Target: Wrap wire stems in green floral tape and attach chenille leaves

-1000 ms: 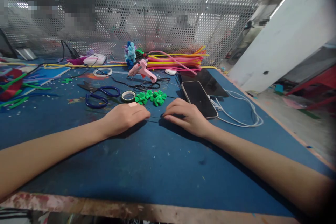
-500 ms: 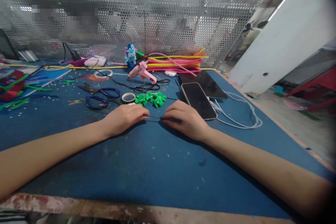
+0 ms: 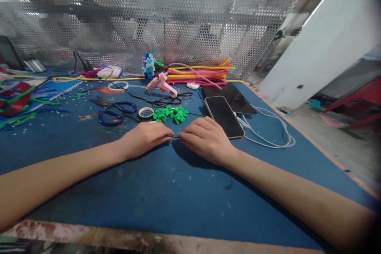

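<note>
My left hand (image 3: 149,137) and my right hand (image 3: 205,139) nearly meet over the blue tabletop, fingertips a small gap apart. Both are closed in a pinch on a thin dark wire (image 3: 175,136), of which only a short bit shows between them; the rest runs under the fingers. Just beyond the fingertips lie fuzzy green clover shapes (image 3: 179,116). A roll of tape (image 3: 145,113) sits left of these, and blue-handled scissors (image 3: 110,118) lie with blades spread farther left. The black-screened phone (image 3: 225,117) rests beyond my right hand.
A pink glue gun (image 3: 162,85) stands behind the clovers with its black cord. Pink and yellow fuzzy stems (image 3: 202,73) are bundled by the perforated metal screen (image 3: 184,20). A dark tablet (image 3: 238,98) and white cable (image 3: 285,127) lie right. Coloured strips (image 3: 18,99) crowd the left.
My hands have come closer together, so less of the wire shows between them. The right hand has shifted slightly left, and the left fingertips slightly right. The view has tilted a little.
</note>
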Action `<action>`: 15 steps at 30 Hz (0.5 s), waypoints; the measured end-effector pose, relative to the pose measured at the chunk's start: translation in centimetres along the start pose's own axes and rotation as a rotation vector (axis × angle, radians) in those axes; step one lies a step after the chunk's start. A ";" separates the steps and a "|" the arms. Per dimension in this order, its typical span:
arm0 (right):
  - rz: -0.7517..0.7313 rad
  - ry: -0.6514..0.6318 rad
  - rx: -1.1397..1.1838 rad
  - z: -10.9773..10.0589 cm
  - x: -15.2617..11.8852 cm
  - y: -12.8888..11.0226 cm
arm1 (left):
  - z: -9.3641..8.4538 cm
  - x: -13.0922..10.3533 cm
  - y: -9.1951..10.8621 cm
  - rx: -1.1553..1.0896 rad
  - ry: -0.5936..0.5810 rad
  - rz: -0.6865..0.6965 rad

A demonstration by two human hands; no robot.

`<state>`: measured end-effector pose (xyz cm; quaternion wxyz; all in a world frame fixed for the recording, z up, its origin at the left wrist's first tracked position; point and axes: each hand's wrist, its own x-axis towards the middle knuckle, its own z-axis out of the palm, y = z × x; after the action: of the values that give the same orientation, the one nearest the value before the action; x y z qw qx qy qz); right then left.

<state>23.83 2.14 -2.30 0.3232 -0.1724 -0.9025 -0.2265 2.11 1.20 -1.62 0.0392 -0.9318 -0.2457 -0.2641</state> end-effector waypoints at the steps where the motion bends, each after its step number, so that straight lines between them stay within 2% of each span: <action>1: -0.017 0.006 -0.026 0.0 0.1 -0.1 | 0.0 0.0 0.1 -0.009 -0.003 -0.003; 6: -0.056 0.024 -0.128 -0.2 0.3 -0.6 | 0.1 0.2 0.5 -0.125 -0.023 -0.078; 13: 0.069 0.109 -0.196 -0.5 0.2 -0.7 | 0.1 1.1 1.5 -0.304 -0.012 -0.397; 15: 0.082 0.111 -0.201 -0.5 0.2 -0.6 | 0.0 1.1 1.5 -0.296 -0.022 -0.417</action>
<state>23.67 1.37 -2.01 0.3628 -0.2281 -0.8482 -0.3114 3.66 0.42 -0.98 -0.1556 -0.8595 -0.3915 -0.2894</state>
